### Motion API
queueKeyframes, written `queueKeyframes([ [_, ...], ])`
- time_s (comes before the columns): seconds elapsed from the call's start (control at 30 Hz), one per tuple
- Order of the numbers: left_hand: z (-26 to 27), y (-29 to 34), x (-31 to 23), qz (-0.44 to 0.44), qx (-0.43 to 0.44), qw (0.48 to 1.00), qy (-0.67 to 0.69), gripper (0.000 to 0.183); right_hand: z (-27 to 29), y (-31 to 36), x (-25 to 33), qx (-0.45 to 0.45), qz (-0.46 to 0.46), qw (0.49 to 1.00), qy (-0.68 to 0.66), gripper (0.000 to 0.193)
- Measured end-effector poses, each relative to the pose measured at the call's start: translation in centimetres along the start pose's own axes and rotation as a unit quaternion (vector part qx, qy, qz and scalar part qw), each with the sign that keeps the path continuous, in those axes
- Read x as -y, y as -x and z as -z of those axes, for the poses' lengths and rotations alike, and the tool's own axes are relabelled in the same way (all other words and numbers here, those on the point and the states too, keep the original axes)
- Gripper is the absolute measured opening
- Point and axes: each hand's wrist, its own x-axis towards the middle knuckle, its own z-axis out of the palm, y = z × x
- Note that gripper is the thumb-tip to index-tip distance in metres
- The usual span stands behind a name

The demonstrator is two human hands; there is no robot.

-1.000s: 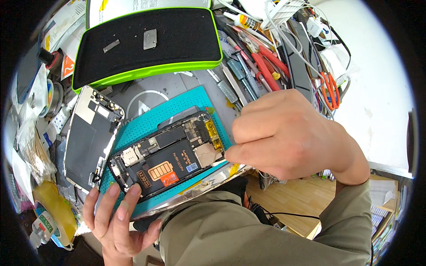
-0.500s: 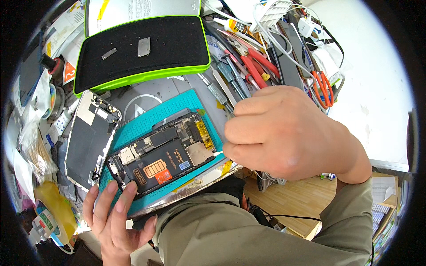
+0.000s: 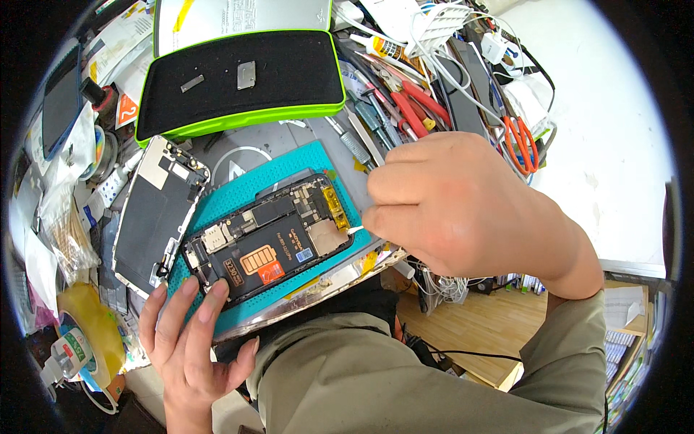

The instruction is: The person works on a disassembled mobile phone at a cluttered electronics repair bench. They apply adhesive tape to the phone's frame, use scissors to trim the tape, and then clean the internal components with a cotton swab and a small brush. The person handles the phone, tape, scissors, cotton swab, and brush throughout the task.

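Observation:
An opened phone (image 3: 271, 239) lies tilted on a teal mat (image 3: 300, 163), its black battery, circuit board and a strip of yellow tape showing. My right hand (image 3: 463, 206) is closed at the phone's right end, pinching what looks like a cotton swab (image 3: 356, 230). Only its white tip shows, at the edge beside the beige part; my fingers hide the stick. My left hand (image 3: 189, 333) has its fingers spread, with fingertips resting at the phone's lower left corner. Left of the phone lies the detached screen (image 3: 153, 217), inner side up.
Behind the mat stands an open green-rimmed case (image 3: 238, 123) with two small metal plates (image 3: 246, 74) on black foam. Pliers (image 3: 412, 105), screwdrivers, cables and orange-handled scissors (image 3: 522, 148) crowd the back right. Packets, a yellow tape roll (image 3: 90, 325) and a dark phone (image 3: 61, 101) clutter the left.
The bench, phone and case appear slightly further right and up in the view. The white tip remains at the phone's right end. Both hands keep nearly the same pose.

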Motion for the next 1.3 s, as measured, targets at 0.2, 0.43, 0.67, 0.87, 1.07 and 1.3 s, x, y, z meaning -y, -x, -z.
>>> queueKeyframes([
  [0.2,0.1,-0.3,-0.1,-0.003,-0.003,1.0,0.006,0.056,0.1,0.3,0.5,0.005,-0.039,0.999,-0.024,0.014],
  [0.43,-0.3,-0.1,0.2,-0.02,-0.03,0.999,0.015,0.057,-0.3,0.3,0.2,-0.012,-0.065,0.997,-0.049,0.012],
  [0.67,-0.4,0.1,0.4,-0.026,-0.039,0.999,0.022,0.06,0.6,1.2,0.4,0.035,-0.199,0.917,-0.344,0.007],
  [0.87,0.4,-0.1,0.2,-0.028,-0.005,0.999,0.024,0.061,-1.0,4.8,2.7,-0.124,-0.476,0.61,-0.621,0.019],
  [1.07,1.4,0.1,-0.7,-0.047,-0.019,0.999,0.018,0.054,-2.5,6.5,5.1,-0.199,-0.444,0.447,-0.751,0.018],
  [1.3,1.2,-4.9,-3.2,-0.029,-0.023,0.999,0.039,0.064,-4.9,5.7,4.5,-0.317,-0.402,0.736,-0.443,0.012],
])
